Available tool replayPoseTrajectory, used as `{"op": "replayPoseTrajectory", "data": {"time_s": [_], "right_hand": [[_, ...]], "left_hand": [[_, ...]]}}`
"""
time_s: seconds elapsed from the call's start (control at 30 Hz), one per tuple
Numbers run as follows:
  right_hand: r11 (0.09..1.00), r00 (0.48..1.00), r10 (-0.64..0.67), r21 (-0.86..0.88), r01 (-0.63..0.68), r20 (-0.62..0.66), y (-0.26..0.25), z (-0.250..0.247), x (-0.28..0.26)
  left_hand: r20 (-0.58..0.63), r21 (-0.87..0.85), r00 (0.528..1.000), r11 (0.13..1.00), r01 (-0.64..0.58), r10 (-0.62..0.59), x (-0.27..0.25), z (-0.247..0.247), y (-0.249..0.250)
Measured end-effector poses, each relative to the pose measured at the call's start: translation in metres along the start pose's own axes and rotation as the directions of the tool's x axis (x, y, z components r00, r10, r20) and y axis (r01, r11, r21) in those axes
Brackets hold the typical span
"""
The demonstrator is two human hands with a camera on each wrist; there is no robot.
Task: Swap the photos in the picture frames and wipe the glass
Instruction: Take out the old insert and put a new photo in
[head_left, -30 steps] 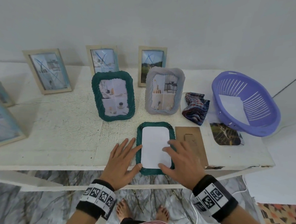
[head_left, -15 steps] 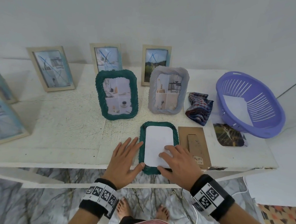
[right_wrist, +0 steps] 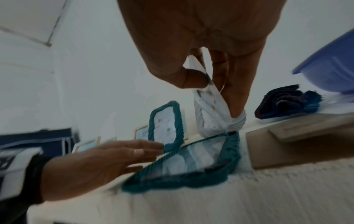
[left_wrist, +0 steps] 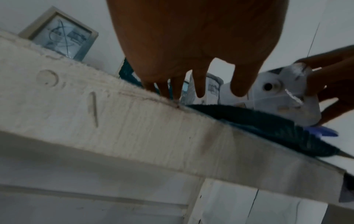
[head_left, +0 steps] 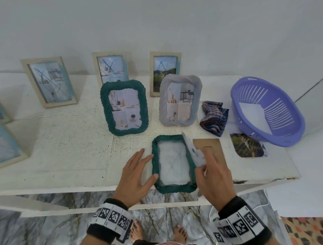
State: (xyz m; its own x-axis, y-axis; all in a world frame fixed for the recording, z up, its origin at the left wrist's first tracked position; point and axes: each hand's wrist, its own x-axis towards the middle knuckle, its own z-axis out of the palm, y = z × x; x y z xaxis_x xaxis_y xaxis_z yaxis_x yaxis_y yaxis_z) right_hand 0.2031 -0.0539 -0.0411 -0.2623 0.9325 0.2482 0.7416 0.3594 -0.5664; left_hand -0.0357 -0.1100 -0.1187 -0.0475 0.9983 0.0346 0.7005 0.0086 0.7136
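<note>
My left hand (head_left: 134, 175) lies flat beside the green frame (head_left: 174, 187), fingers relaxed, steadying it. My right hand (head_left: 213, 177) pinches the photo (head_left: 193, 150), tilting it clear of the glass (head_left: 173, 164).

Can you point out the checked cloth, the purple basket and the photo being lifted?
Checked cloth (head_left: 214, 119), head view, middle of its folds.
Purple basket (head_left: 295, 113), head view, slatted right wall.
Photo (head_left: 195, 152), head view, its raised face.

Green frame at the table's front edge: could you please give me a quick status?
Left hand open, steadying green frame. Right hand pinches photo, lifted out on edge. Glass bare, streaked. Nothing in the way.
</note>
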Motion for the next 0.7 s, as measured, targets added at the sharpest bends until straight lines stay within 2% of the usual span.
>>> {"op": "replayPoseTrajectory", "data": {"time_s": [0.07, 0.17, 0.3, 0.37, 0.43, 0.47, 0.53, 0.6, 0.63, 0.67, 0.7], "right_hand": [[0.995, 0.993, 0.06, 0.08, -0.052, -0.103, 0.001, -0.005, 0.004], [0.978, 0.974, 0.141, 0.177, -0.109, -0.177, 0.0, -0.011, 0.007], [0.924, 0.936, 0.287, 0.319, -0.213, -0.206, -0.008, -0.016, 0.003], [0.791, 0.909, 0.398, 0.547, -0.274, -0.121, -0.013, -0.017, 0.002], [0.542, 0.867, 0.498, 0.77, -0.336, 0.028, -0.017, -0.019, 0.002], [0.446, 0.851, 0.519, 0.822, -0.354, 0.084, -0.017, -0.02, 0.002], [0.374, 0.841, 0.517, 0.843, -0.387, 0.157, -0.013, -0.023, 0.002], [0.408, 0.853, 0.483, 0.812, -0.418, 0.196, -0.001, -0.031, 0.002], [0.458, 0.859, 0.469, 0.776, -0.433, 0.203, 0.009, -0.037, 0.004], [0.548, 0.869, 0.461, 0.711, -0.44, 0.182, 0.021, -0.044, 0.006], [0.677, 0.887, 0.447, 0.604, -0.421, 0.117, 0.037, -0.051, 0.009]], "left_hand": [[-0.067, -0.084, 0.998, 0.996, 0.008, -0.014, 0.005, -0.008, 0.009], [-0.101, -0.218, 0.995, 0.976, -0.024, 0.002, 0.015, -0.023, 0.031], [0.097, -0.377, 0.995, 0.926, 0.032, 0.005, 0.03, -0.032, 0.065], [0.19, -0.471, 0.982, 0.877, 0.099, -0.009, 0.038, -0.029, 0.079], [0.224, -0.571, 0.974, 0.808, 0.147, -0.019, 0.046, -0.023, 0.092], [0.218, -0.61, 0.976, 0.777, 0.158, -0.027, 0.049, -0.02, 0.098], [0.18, -0.66, 0.983, 0.735, 0.155, -0.046, 0.057, -0.013, 0.109], [0.158, -0.684, 0.986, 0.715, 0.149, -0.054, 0.065, -0.004, 0.119], [0.155, -0.687, 0.986, 0.711, 0.148, -0.055, 0.07, 0.002, 0.124], [0.153, -0.685, 0.987, 0.714, 0.147, -0.057, 0.075, 0.008, 0.13], [0.149, -0.676, 0.987, 0.721, 0.148, -0.064, 0.079, 0.014, 0.135]]}}
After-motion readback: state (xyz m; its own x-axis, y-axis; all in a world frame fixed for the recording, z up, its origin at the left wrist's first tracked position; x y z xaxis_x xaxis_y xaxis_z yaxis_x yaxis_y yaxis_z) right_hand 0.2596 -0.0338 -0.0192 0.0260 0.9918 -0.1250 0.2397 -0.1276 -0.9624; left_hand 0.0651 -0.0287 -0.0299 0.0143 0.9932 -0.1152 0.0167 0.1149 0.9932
